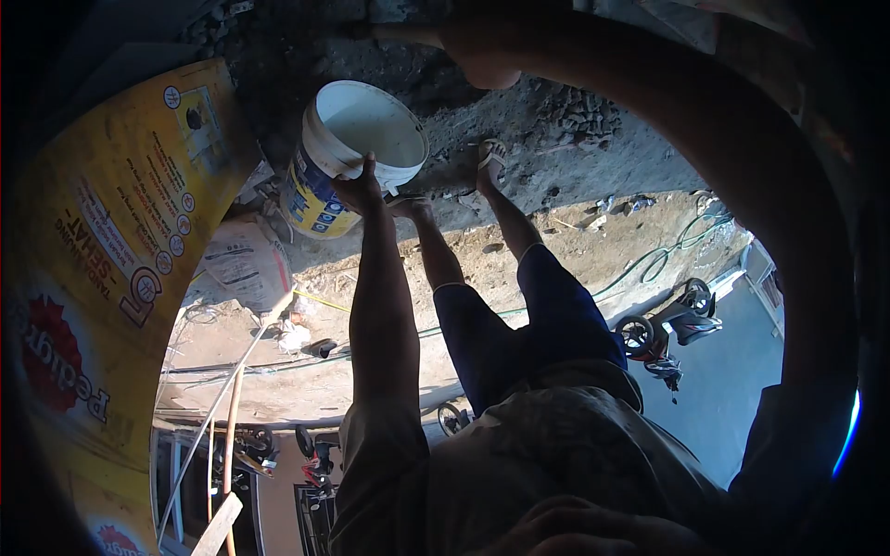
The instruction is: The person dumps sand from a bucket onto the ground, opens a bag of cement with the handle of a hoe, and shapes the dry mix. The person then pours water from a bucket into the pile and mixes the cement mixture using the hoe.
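A white bucket [324, 144] with a blue and yellow label stands tilted on the ground at the upper left centre, with pale, cloudy contents inside. My left hand [359, 188] grips the near side of its rim, thumb up along the wall. My right hand [482, 63] is at the top, beyond the bucket and to its right, closed round a thin handle [403, 34]. The handle's far end is lost in dark shadow.
A yellow printed banner [120, 250] fills the left side. My sandalled foot [491, 162] stands on rough soil right of the bucket. Beyond are a sack [246, 264], poles [229, 445], a green hose [658, 255] and a parked motorcycle [663, 334].
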The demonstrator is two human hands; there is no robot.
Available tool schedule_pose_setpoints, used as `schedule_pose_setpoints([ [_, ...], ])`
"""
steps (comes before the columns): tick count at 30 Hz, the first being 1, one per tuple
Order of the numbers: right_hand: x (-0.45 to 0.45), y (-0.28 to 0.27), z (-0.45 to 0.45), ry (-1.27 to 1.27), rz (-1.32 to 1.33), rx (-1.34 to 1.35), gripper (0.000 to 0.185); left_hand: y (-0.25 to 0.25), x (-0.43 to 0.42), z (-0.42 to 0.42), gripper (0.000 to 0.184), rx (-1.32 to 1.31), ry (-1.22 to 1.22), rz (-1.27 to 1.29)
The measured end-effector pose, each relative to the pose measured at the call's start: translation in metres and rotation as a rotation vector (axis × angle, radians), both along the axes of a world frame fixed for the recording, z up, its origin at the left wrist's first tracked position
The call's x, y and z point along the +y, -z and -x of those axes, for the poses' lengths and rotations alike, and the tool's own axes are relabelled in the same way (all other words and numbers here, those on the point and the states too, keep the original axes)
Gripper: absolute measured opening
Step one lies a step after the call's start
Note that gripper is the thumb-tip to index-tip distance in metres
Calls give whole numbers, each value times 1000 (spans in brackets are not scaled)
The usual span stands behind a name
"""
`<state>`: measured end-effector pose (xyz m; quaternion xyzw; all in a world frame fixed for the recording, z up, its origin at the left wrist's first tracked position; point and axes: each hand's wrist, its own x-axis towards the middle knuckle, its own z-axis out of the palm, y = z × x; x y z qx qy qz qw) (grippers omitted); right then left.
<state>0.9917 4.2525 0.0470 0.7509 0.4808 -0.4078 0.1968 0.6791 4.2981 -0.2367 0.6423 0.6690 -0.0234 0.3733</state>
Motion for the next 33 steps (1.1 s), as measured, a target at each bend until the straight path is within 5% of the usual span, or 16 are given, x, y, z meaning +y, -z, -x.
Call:
schedule_pose_setpoints([
  [17,-21,14,-6,-81,63,-14,89,-23,-49,-67,80,214,-36,-51],
  [24,-13,8,-9,-69,206,-5,81,-29,-54,-81,81,230,-63,-47],
  [30,-13,0,-8,24,146,-4,45,-32,-63,-103,83,265,-78,-48],
  [33,-13,-1,-10,37,145,-9,52,-36,-65,-108,82,271,-74,-52],
])
